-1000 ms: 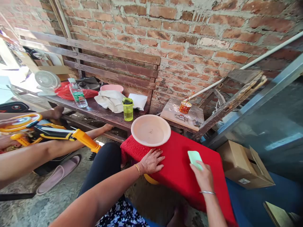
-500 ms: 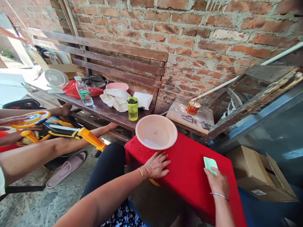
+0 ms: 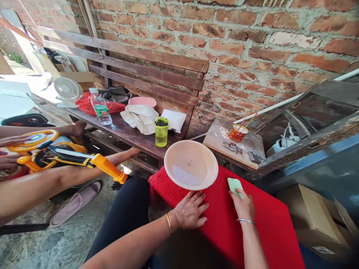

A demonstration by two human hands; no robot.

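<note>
My left hand rests with fingers spread on the front edge of the red cloth covering a small table. Its fingertips are close below the rim of a pale pink basin, which seems to hold clear water over a dark mark at the bottom. To the right, my right hand grips the near end of a flat mint-green block with rounded corners; its exact kind does not show. The block is low over the cloth, right of the basin; whether it touches the cloth I cannot tell.
A wooden bench along the brick wall carries a green cup, a water bottle and white cloth. A side board bears a red paper tub and padlocks. Another person at left holds an orange toy. Cardboard box at right.
My right hand has moved left with the mint-green block, closer to the basin. My left hand stays at the cloth's front edge. The view has shifted slightly.
</note>
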